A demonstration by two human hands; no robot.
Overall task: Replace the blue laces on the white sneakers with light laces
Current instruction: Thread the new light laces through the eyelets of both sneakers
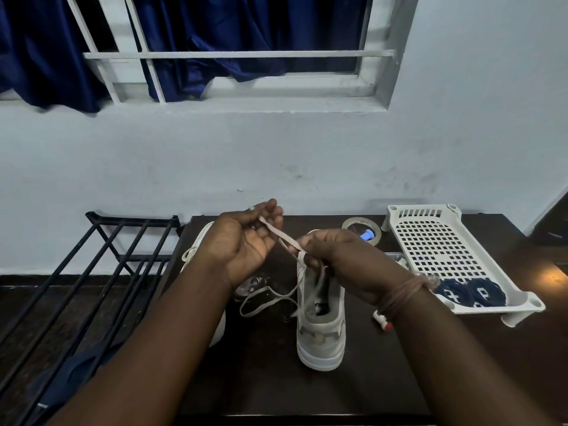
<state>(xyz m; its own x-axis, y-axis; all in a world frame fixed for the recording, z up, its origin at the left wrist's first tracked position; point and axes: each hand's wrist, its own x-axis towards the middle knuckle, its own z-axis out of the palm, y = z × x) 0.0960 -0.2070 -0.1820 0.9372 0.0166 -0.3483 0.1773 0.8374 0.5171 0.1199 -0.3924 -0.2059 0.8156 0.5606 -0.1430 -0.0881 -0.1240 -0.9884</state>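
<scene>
A white sneaker (321,336) stands on the dark table (264,379), heel toward me. A light lace (284,238) runs from its eyelets up between my hands. My left hand (246,238) holds the upper part of the lace with curled fingers. My right hand (341,256) pinches the lace just above the shoe's tongue. The lace's other end (261,299) lies looped on the table left of the shoe. A second white sneaker (196,250) lies behind my left forearm, mostly hidden. Two coiled blue laces (470,293) sit in a white tray.
The white perforated tray (442,241) stands at the table's right. A tape roll (361,230) with a blue cap lies behind my right hand. A small white and red object (382,321) lies near my right wrist. A black metal rack (101,272) stands left of the table.
</scene>
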